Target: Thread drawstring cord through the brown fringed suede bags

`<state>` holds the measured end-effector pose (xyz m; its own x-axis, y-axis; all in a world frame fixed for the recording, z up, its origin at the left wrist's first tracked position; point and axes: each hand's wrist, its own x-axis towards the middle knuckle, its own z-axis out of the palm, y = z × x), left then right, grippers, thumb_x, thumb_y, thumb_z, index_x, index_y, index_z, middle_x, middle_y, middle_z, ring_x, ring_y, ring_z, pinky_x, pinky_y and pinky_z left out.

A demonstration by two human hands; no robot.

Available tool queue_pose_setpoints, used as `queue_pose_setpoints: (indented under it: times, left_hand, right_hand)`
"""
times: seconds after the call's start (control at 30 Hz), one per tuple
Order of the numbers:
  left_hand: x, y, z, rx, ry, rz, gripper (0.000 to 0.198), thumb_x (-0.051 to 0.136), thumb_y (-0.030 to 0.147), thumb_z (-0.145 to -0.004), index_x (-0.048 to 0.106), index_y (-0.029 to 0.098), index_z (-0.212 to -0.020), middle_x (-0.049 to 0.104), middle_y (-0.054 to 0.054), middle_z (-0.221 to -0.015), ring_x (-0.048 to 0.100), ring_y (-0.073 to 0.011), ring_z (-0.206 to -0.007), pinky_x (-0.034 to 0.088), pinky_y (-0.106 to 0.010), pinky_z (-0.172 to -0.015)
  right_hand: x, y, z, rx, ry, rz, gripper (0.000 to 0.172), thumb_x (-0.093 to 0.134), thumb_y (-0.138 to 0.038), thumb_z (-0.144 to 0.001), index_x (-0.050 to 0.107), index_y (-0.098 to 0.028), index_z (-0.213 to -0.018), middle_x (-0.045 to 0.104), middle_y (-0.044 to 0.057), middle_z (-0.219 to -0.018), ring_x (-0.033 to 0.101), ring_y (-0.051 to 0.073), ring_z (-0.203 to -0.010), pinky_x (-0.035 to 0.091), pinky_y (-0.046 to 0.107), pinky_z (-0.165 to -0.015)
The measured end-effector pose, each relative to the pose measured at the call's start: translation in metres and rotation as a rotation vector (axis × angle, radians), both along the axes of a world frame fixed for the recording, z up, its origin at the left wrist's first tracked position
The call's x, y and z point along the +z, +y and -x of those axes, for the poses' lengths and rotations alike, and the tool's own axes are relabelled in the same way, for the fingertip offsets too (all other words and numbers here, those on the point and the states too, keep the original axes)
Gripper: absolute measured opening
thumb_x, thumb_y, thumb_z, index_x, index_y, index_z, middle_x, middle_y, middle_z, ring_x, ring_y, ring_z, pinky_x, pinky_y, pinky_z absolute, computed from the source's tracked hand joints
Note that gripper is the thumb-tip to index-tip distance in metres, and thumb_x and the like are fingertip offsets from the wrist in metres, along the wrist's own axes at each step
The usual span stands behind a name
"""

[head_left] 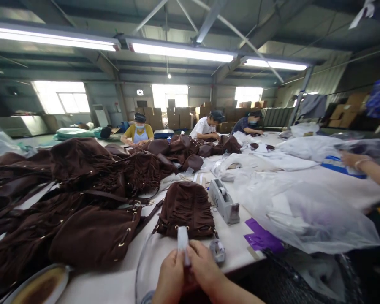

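Note:
My left hand [171, 274] and my right hand [205, 266] meet at the table's front edge. Between their thumbs and fingers a narrow pale strip [183, 237] stands up, closely gripped from both sides; its exact kind is unclear. Just beyond lies a dark brown fringed bag [188, 207], with gold-coloured eyelets along its near edge. A roll of tape [217, 250] rests right of my right hand. Behind it stands a grey tape dispenser [224, 200]. My palms and whatever lies below the strip are hidden.
Brown bags [95, 236] are heaped across the left side. A round dish [41, 285] sits at the lower left. Clear plastic bags [297, 207] and purple tape [262, 235] lie on the right, where another person's arm [367, 164] reaches in. Several people work across the table.

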<state>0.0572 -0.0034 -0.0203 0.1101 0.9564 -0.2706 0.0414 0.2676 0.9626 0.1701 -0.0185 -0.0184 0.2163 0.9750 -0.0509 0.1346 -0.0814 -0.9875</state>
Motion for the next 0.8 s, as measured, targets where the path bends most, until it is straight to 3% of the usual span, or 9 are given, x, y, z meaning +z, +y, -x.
queue_pose_setpoints:
  times: [0.1,0.17,0.23,0.33,0.43,0.57,0.67,0.8]
  left_hand:
    - [-0.007,-0.002,-0.003,-0.001,-0.042,0.130,0.055,0.064,0.073,-0.068,0.054,0.019,-0.076,0.060,-0.003,-0.065,0.059,-0.0171,-0.054,0.042,-0.024,-0.043]
    - [-0.009,-0.005,-0.005,0.012,-0.051,0.123,0.058,0.063,0.075,-0.067,0.053,0.019,-0.077,0.060,-0.003,-0.066,0.059,-0.0162,-0.053,0.042,-0.023,-0.041]
    - [-0.010,-0.008,-0.007,0.047,-0.037,0.086,0.060,0.063,0.077,-0.067,0.055,0.018,-0.080,0.062,-0.004,-0.067,0.061,-0.0167,-0.055,0.043,-0.023,-0.042]
    - [-0.010,-0.010,-0.008,0.076,-0.006,0.066,0.064,0.063,0.078,-0.065,0.057,0.017,-0.082,0.064,-0.005,-0.068,0.063,-0.0178,-0.056,0.043,-0.023,-0.042]
    - [-0.009,-0.011,-0.008,0.080,0.006,0.055,0.063,0.062,0.078,-0.064,0.057,0.017,-0.079,0.063,-0.005,-0.067,0.062,-0.0178,-0.055,0.041,-0.022,-0.041]
    - [-0.010,-0.010,-0.007,0.081,0.009,0.046,0.061,0.062,0.078,-0.065,0.056,0.018,-0.077,0.061,-0.004,-0.066,0.060,-0.0166,-0.054,0.040,-0.022,-0.040]
    - [-0.011,-0.010,-0.007,0.089,0.007,0.055,0.062,0.062,0.078,-0.065,0.056,0.018,-0.077,0.061,-0.004,-0.066,0.060,-0.0165,-0.053,0.039,-0.021,-0.040]
    - [-0.014,-0.009,-0.007,0.077,0.031,0.069,0.061,0.061,0.078,-0.068,0.056,0.018,-0.078,0.062,-0.004,-0.065,0.060,-0.0161,-0.052,0.040,-0.021,-0.039]
  right_hand:
    - [0.026,0.010,-0.059,-0.180,-0.173,-0.164,0.038,0.059,-0.041,-0.081,0.067,-0.018,-0.110,0.070,0.009,-0.103,0.064,0.023,-0.094,0.049,0.032,-0.087]
    - [0.047,0.025,-0.109,-0.346,-0.296,-0.214,0.040,0.059,-0.038,-0.080,0.066,-0.016,-0.113,0.068,0.012,-0.111,0.062,0.024,-0.099,0.046,0.032,-0.091]
    - [0.065,0.043,-0.155,-0.472,-0.343,-0.062,0.032,0.058,-0.035,-0.079,0.068,-0.017,-0.103,0.068,0.011,-0.109,0.061,0.023,-0.100,0.045,0.029,-0.088]
    - [0.074,0.067,-0.197,-0.440,-0.297,0.076,0.018,0.058,-0.031,-0.077,0.068,-0.017,-0.074,0.069,0.008,-0.082,0.061,0.021,-0.085,0.045,0.029,-0.075]
    - [0.067,0.081,-0.207,-0.391,-0.200,0.185,0.019,0.056,-0.028,-0.077,0.064,-0.015,-0.066,0.064,0.005,-0.065,0.058,0.018,-0.068,0.041,0.029,-0.064]
    - [0.061,0.088,-0.206,-0.377,-0.105,0.221,0.009,0.058,-0.021,-0.069,0.062,-0.014,-0.064,0.063,0.004,-0.061,0.055,0.016,-0.062,0.038,0.028,-0.058]
    - [0.062,0.080,-0.209,-0.372,-0.083,0.152,0.007,0.061,-0.022,-0.065,0.064,-0.015,-0.064,0.065,0.005,-0.065,0.057,0.017,-0.066,0.039,0.026,-0.057]
    - [0.052,0.054,-0.206,-0.389,-0.086,0.082,0.018,0.062,-0.032,-0.069,0.069,-0.015,-0.073,0.068,0.005,-0.071,0.059,0.016,-0.066,0.039,0.023,-0.052]
